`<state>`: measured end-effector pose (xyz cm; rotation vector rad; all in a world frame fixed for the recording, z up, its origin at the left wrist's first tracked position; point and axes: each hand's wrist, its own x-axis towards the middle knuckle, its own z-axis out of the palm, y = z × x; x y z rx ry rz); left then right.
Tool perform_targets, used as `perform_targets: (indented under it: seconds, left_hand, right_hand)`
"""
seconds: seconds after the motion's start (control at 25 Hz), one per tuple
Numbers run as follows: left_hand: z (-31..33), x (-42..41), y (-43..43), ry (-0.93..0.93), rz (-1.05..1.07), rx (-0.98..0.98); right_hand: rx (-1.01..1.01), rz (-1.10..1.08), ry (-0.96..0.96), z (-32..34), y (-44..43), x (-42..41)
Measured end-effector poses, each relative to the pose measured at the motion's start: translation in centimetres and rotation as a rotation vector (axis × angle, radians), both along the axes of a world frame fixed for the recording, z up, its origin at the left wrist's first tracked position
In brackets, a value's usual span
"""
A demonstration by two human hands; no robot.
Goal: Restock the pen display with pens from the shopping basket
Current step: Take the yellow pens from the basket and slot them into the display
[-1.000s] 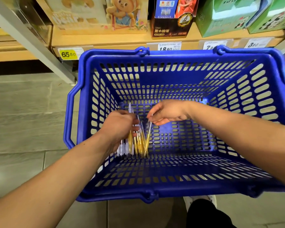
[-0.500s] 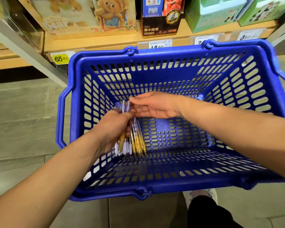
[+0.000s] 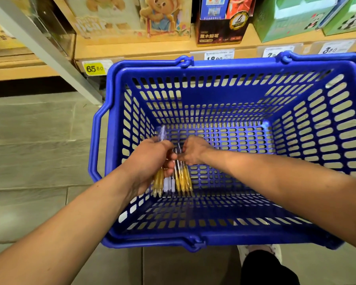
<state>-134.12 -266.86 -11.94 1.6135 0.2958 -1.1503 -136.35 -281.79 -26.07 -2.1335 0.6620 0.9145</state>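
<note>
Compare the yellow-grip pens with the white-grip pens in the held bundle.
The yellow-grip pens outnumber the white-grip pens. The yellow-grip pens sit at both sides of the pen bundle; the white-grip pens sit between them. Both kinds point tips toward the basket's near wall, gripped by the left hand.

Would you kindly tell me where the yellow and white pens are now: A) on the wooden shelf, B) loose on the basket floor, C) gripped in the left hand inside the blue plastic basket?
C: the left hand grips the yellow and white pens inside the blue plastic basket, with the right hand curled round their tops.
</note>
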Motion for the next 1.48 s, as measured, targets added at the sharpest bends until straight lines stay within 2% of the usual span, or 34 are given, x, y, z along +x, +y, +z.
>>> perform_targets:
  seconds: [0.08, 0.16, 0.28, 0.48, 0.56, 0.72, 0.8, 0.88, 1.0, 1.08, 1.32, 1.48]
  left_hand:
    - [0.1, 0.2, 0.1, 0.001, 0.025, -0.002]
    - [-0.3, 0.2, 0.2, -0.010, 0.025, 0.027]
    - [-1.1, 0.1, 0.3, -0.080, -0.039, 0.116]
    - [-1.4, 0.1, -0.3, -0.133, -0.054, 0.166]
    - [-1.3, -0.2, -0.5, -0.122, -0.080, 0.147]
    - [-0.7, -0.9, -1.2, 0.017, -0.015, 0.029]
    - [-0.4, -0.9, -1.1, 0.019, -0.008, 0.038]
    - [-0.2, -0.9, -0.9, 0.001, -0.015, 0.065]
    - [0.2, -1.0, -0.5, -0.013, -0.009, 0.054]
    - [0.5, -1.0, -0.2, -0.001, -0.009, 0.006]
    - [1.3, -0.9, 1.0, 0.028, -0.031, -0.041]
    - [1.4, -0.9, 1.3, 0.023, 0.009, -0.048]
  right_hand:
    - [0.005, 0.084, -0.020, 0.3, -0.7, 0.3]
    - [0.080, 0.066, -0.069, 1.1, -1.9, 0.3]
    - [0.365, -0.072, -0.106, 3.0, -3.6, 0.4]
    - [0.737, -0.166, -0.114, 6.0, -4.4, 1.1]
    - [0.808, -0.185, -0.131, 6.6, -4.0, 1.1]
    - [0.882, -0.243, -0.180, 6.7, -3.2, 0.4]
    - [0.948, -0.286, -0.163, 6.6, -3.4, 0.1]
    - [0.833, -0.304, -0.161, 6.0, -3.6, 0.0]
    - [0.333, -0.116, -0.176, 3.9, -3.5, -0.3]
    - [0.127, -0.014, -0.152, 2.6, -3.0, -0.4]
    - [-0.146, 0.144, -0.170, 0.9, 0.1, 0.6]
    - [-0.115, 0.272, -0.179, 0.3, 0.3, 1.0]
